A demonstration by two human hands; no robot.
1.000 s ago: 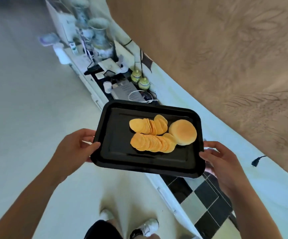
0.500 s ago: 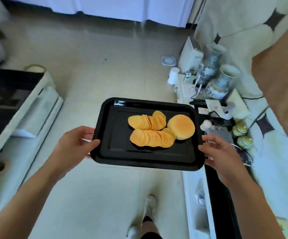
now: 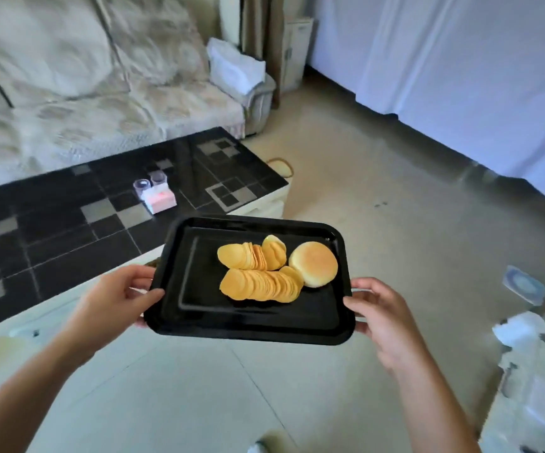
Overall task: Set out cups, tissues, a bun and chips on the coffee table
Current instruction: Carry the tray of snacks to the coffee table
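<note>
Head view, notes as a two-way check.

A: What are the hands doing?
B: Left hand [image 3: 114, 299] is gripping the left edge of the black tray [image 3: 199, 318], thumb lying on the rim, fingers curled under it. Right hand [image 3: 383, 317] is clamping the right edge the same way, thumb on top, fingers tucked beneath. The tray is hanging level over pale floor.

A: What is riding on it?
B: Chips [image 3: 258, 271] are lying in two fanned rows on the right half. The bun [image 3: 313, 268] is sitting just beside them, touching the lower row's end.

A: And the coffee table?
B: The coffee table [image 3: 68, 223], dark and checkered, is standing ahead to the left, before a sofa [image 3: 84, 93]. Two clear cups [image 3: 149, 184] are sitting on it, touching a tissue pack [image 3: 161, 199].
</note>
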